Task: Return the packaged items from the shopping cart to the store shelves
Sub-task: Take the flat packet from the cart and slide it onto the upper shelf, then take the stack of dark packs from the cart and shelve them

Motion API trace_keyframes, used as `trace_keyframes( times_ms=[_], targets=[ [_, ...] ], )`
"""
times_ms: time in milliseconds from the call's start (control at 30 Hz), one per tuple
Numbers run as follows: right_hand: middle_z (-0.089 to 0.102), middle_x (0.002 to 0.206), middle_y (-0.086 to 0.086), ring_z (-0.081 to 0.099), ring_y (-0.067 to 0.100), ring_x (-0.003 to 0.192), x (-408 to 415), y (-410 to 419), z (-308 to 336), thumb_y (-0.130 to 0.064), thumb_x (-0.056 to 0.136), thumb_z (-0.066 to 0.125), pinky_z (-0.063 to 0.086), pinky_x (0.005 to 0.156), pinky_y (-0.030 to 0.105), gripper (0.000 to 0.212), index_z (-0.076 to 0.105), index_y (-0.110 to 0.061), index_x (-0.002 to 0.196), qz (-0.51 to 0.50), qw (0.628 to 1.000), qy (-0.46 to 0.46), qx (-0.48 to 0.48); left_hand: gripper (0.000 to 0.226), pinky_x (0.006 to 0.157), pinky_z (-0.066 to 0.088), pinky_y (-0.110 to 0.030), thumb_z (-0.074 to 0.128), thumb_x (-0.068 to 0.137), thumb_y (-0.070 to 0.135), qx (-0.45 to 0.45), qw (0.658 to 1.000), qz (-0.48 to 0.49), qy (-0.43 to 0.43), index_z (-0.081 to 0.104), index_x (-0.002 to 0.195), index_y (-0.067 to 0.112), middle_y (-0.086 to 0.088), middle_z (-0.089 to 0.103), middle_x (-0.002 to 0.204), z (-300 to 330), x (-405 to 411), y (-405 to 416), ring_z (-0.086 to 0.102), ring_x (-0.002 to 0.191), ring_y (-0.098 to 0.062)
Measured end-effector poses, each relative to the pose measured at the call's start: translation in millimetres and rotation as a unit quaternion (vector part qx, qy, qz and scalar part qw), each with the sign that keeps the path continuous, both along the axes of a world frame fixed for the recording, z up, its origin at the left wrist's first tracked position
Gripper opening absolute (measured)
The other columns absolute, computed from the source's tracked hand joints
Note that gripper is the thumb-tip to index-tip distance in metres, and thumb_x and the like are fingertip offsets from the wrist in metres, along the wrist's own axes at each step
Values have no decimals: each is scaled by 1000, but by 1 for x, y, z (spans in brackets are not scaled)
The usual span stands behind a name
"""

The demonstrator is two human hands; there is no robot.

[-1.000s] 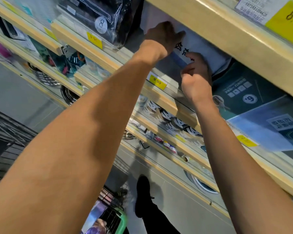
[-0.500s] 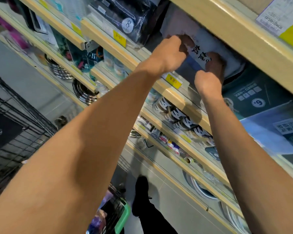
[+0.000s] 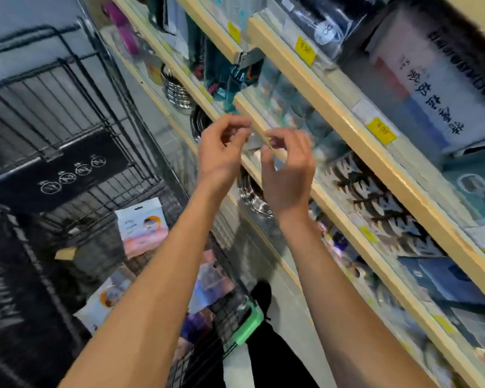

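A white and blue package (image 3: 420, 88) with dark lettering lies on an upper wooden shelf (image 3: 345, 119) at the right, apart from both hands. My left hand (image 3: 221, 152) and my right hand (image 3: 289, 169) hang side by side in front of the shelf edge, below that package, fingers curled loosely and apart, holding nothing. The black wire shopping cart (image 3: 76, 169) stands at the lower left. Inside it lie a white and pink packet (image 3: 142, 225) and a few more packaged items (image 3: 207, 289).
Wooden shelves run diagonally with yellow price tags (image 3: 305, 50). Steel bowls (image 3: 177, 91) sit on a lower shelf, black and white packs (image 3: 375, 203) further right. The cart's green handle (image 3: 248, 326) is beside my black shoe (image 3: 261, 295) on the grey floor.
Both hands let go of the white and blue package on the upper shelf and dropped down and away from it. The view tilted down toward the cart.
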State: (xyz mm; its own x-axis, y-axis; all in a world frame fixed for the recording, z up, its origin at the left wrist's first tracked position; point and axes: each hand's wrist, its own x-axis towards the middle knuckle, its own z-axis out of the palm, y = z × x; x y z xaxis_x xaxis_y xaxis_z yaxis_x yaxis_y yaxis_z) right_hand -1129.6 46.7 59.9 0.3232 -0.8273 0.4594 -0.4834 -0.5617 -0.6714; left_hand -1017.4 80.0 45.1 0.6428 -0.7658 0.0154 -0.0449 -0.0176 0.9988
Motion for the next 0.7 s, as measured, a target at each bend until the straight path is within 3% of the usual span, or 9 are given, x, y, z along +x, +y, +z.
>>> trace_keyframes(
  times_ms=[100,167,233,333,433,533,600,700],
  targets=[
    [64,88,0,55,11,76,26,45,-31,-6,83,62,43,73,23,16,69,-10,97,60,996,32,57,18,67,47,-12,58,90,-5,48,995,72,54,71,95,6,4,66,77,-33,16,66,60,67,1],
    [65,89,-1,56,9,76,46,82,-58,-11,85,61,47,74,24,13,67,-15,96,99,985,47,131,16,69,48,-19,59,86,1,101,985,115,76,72,91,9,5,66,76,-65,29,123,59,70,-6],
    [67,91,2,63,16,81,62,116,-87,-18,85,60,54,77,36,13,67,-15,96,146,966,77,197,15,74,53,-31,60,89,5,165,967,157,110,69,85,16,1,68,81,-96,43,176,64,76,-14],
    [69,92,3,65,19,85,73,151,-126,-15,84,66,54,81,39,11,68,-15,95,192,932,134,278,25,61,50,-24,57,97,0,232,927,206,211,65,80,16,-8,65,82,-132,56,237,63,61,-8],
    [67,88,1,63,18,80,76,169,-159,-13,87,69,51,75,30,11,68,-16,98,228,896,195,327,23,41,41,-12,45,100,-9,273,896,236,257,60,89,3,-8,58,78,-154,68,275,55,40,3],
    [61,79,-4,58,12,69,75,176,-189,-9,88,68,44,67,19,14,69,-15,100,253,867,256,344,21,35,35,-10,47,100,-5,319,873,248,271,61,88,6,-8,54,73,-177,77,306,55,51,-10],
    [68,86,1,63,17,77,76,182,-219,-12,86,72,47,72,23,16,71,-10,101,242,848,301,363,26,39,35,-15,54,100,3,346,853,258,294,61,76,13,-11,56,70,-200,77,327,49,57,-18],
    [71,104,8,65,24,95,81,184,-255,-18,86,73,52,90,36,27,69,-7,110,220,819,359,391,27,46,40,-18,57,97,7,381,832,251,317,60,74,20,-9,63,76,-221,75,345,53,64,-17]
  ],
)
